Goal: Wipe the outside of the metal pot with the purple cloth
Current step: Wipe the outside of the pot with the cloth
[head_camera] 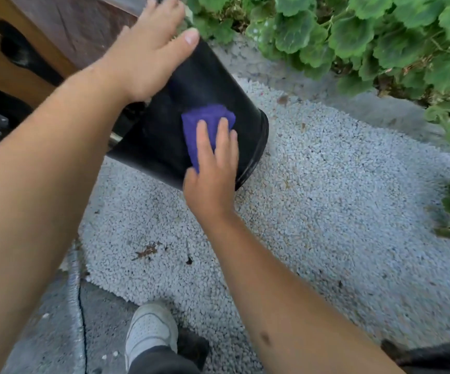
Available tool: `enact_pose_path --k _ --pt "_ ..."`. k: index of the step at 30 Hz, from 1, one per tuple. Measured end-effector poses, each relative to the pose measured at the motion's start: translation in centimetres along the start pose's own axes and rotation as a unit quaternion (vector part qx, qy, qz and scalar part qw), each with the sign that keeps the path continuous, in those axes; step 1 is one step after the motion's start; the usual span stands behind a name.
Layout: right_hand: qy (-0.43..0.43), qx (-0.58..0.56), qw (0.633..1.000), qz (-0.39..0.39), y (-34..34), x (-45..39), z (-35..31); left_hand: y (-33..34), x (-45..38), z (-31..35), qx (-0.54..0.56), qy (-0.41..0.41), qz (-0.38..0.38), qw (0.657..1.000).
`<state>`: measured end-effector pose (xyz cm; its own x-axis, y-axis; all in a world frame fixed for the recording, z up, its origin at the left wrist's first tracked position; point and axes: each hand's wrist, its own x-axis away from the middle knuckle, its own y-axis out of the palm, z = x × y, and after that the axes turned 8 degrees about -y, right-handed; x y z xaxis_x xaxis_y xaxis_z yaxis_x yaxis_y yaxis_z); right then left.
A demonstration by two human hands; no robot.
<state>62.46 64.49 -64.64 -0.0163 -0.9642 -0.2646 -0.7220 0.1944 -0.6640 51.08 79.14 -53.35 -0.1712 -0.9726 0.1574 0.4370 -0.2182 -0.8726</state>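
A black metal pot (207, 85) lies tilted on its side above the pebbled ground, its bottom rim toward the right. My left hand (148, 58) rests on the pot's upper end, fingers stretched over the top and thumb along its side. A folded purple cloth (205, 122) lies flat on the pot's wall. My right hand (213, 168) presses the cloth against the pot with straight fingers spread over it. The pot's mouth is hidden behind my left arm.
Pale pebbled paving (326, 198) spreads below and to the right. Green leafy plants (366, 33) crowd the top and right edges. A brown wooden box (29, 44) stands at the upper left. My white shoe (151, 330) and a grey hose (74, 292) are near the bottom.
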Motion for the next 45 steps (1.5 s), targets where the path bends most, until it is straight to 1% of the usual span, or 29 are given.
enact_pose_path --k 2,4,6,8,11,12,14,15,16,17,20,22,23,25,27,28,29,31,32,33,35,37,38,40,41,42,43,44,45 --pt "0.112 0.010 0.994 -0.011 0.0 1.4 2.7 -0.2 0.4 -0.9 0.045 -0.019 0.001 0.999" --pt "0.216 0.006 0.976 -0.016 -0.2 2.3 4.7 0.2 0.9 -0.9 0.062 0.000 0.005 0.998" --pt "0.229 -0.010 0.973 -0.023 -0.4 2.8 5.8 0.6 1.1 -0.1 0.058 0.018 0.024 0.998" --pt "0.233 -0.028 0.972 -0.019 -0.3 3.5 5.8 0.7 1.0 1.0 0.044 0.010 0.030 0.999" --pt "0.275 -0.038 0.960 -0.026 0.3 6.1 4.3 0.6 0.9 2.5 0.006 -0.016 0.009 1.000" --pt "0.293 -0.051 0.954 -0.043 0.5 7.2 3.7 0.7 0.9 2.9 0.001 -0.015 0.003 1.000" --pt "0.348 -0.096 0.922 -0.140 0.9 9.3 2.4 1.2 1.1 3.8 -0.016 -0.003 -0.007 1.000" --pt "0.389 -0.128 0.892 -0.193 0.9 9.9 1.9 1.5 1.3 4.3 -0.027 0.006 -0.010 1.000" --pt "0.437 -0.162 0.860 -0.209 0.7 10.2 1.7 1.8 1.4 4.7 -0.040 0.016 -0.010 0.999" --pt "0.487 -0.191 0.831 -0.187 0.3 10.1 1.8 2.1 1.5 5.0 -0.053 0.028 -0.009 0.998" --pt "0.617 -0.206 0.759 -0.037 -2.4 7.0 4.3 2.9 2.0 5.6 -0.089 0.063 0.002 0.994" --pt "0.664 -0.221 0.712 0.052 -5.4 4.1 7.3 3.7 2.4 6.5 -0.105 0.089 -0.002 0.990" --pt "0.664 -0.234 0.706 0.077 -7.1 2.3 8.8 4.2 2.5 6.9 -0.112 0.099 0.000 0.989" --pt "0.631 -0.266 0.725 0.074 -10.5 -1.8 11.0 5.3 2.8 7.9 -0.131 0.115 -0.003 0.985" --pt "0.571 -0.316 0.758 0.011 -13.6 -6.4 12.2 6.5 3.3 8.7 -0.139 0.121 -0.013 0.983" --pt "0.532 -0.322 0.782 -0.024 -15.0 -8.6 12.2 7.0 3.7 8.8 -0.136 0.121 -0.016 0.983" --pt "0.489 -0.304 0.815 -0.060 -16.0 -10.6 12.0 7.5 4.2 8.8 -0.130 0.119 -0.020 0.984" --pt "0.382 -0.192 0.894 -0.131 -17.5 -13.6 10.9 8.2 5.5 8.7 -0.119 0.122 -0.039 0.985" --pt "0.323 -0.127 0.922 -0.171 -17.9 -14.5 10.0 8.4 6.6 8.3 -0.128 0.125 -0.049 0.983" --pt "0.269 -0.080 0.936 -0.213 -18.1 -15.2 9.2 8.5 7.7 7.7 -0.149 0.132 -0.054 0.979" --pt "0.171 -0.002 0.941 -0.292 -18.1 -15.6 7.9 8.4 10.2 5.9 -0.184 0.136 -0.041 0.973" --pt "0.096 0.096 0.932 -0.336 -17.8 -15.6 7.6 8.2 12.8 3.5 -0.137 0.092 -0.003 0.986" --pt "0.096 0.111 0.928 -0.343 -17.6 -15.4 7.7 8.2 14.2 2.4 -0.090 0.050 0.023 0.994" --pt "0.151 0.084 0.922 -0.347 -17.1 -15.3 7.8 8.8 16.4 0.8 0.032 -0.086 0.064 0.994" --pt "0.187 0.059 0.918 -0.344 -16.8 -15.2 7.7 9.3 17.1 0.5 0.117 -0.170 0.058 0.977" --pt "0.216 0.042 0.914 -0.340 -16.6 -15.2 7.4 9.7 17.5 0.8 0.226 -0.250 0.027 0.941" --pt "0.232 0.039 0.912 -0.336 -16.4 -15.2 7.2 10.1 17.5 1.3 0.342 -0.302 -0.014 0.890" --pt "0.237 0.043 0.912 -0.332 -16.2 -15.2 7.0 10.5 17.3 1.8 0.435 -0.322 -0.038 0.840" --pt "0.238 0.049 0.914 -0.325 -16.1 -15.2 6.9 10.7 16.9 2.3 0.482 -0.317 -0.042 0.816"
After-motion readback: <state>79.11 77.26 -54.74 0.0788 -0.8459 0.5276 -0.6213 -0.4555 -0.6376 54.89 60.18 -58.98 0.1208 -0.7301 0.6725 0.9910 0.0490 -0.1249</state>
